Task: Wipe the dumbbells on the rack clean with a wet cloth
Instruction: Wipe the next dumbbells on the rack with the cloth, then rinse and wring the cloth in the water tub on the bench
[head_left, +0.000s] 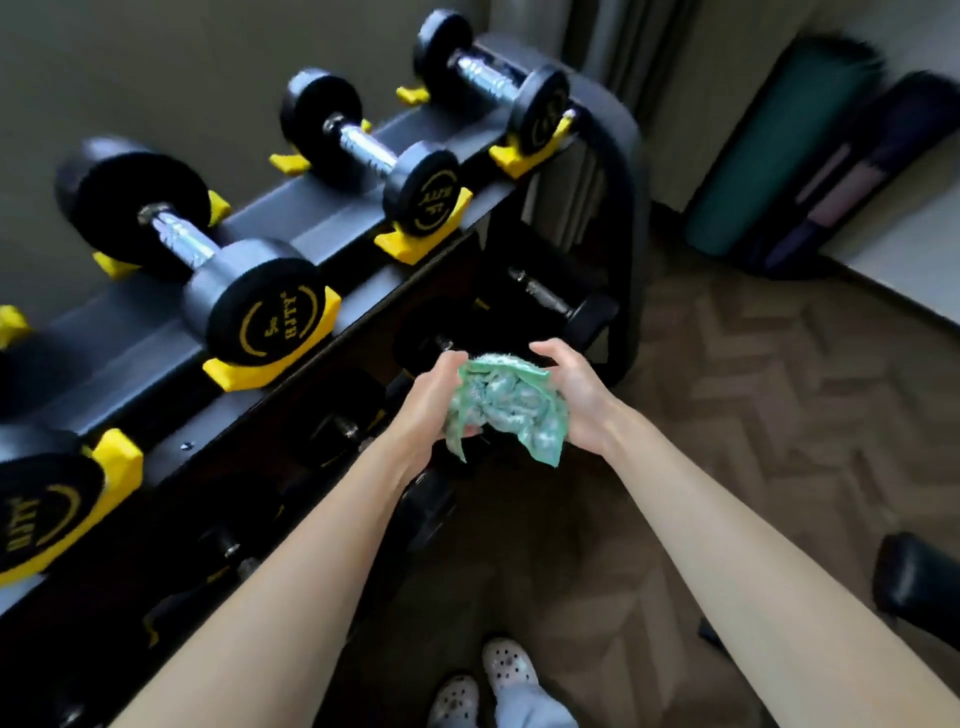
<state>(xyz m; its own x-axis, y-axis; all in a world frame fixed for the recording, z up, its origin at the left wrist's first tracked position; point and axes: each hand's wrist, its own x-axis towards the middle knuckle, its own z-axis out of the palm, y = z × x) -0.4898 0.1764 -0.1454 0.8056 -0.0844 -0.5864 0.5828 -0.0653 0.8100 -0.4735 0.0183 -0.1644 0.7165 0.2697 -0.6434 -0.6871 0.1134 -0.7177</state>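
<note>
A crumpled green cloth (511, 408) is bunched between both hands in front of the rack. My left hand (428, 402) holds its left side, and my right hand (574, 392) cups its right side with curled fingers. Black dumbbells with chrome handles lie in yellow cradles on the dark rack's (322, 234) top row: a large one (197, 249) at left, a smaller one (371, 153) in the middle, another (493, 83) at the far right. A further dumbbell end (36, 514) shows at the lower left. Darker dumbbells (561, 306) lie on the shadowed lower shelf.
Rolled mats (779, 150) lean against the wall at the right. A black padded object (919, 582) sits at the right edge. The floor (753, 389) is herringbone wood. My feet in light clogs (483, 680) stand below the hands.
</note>
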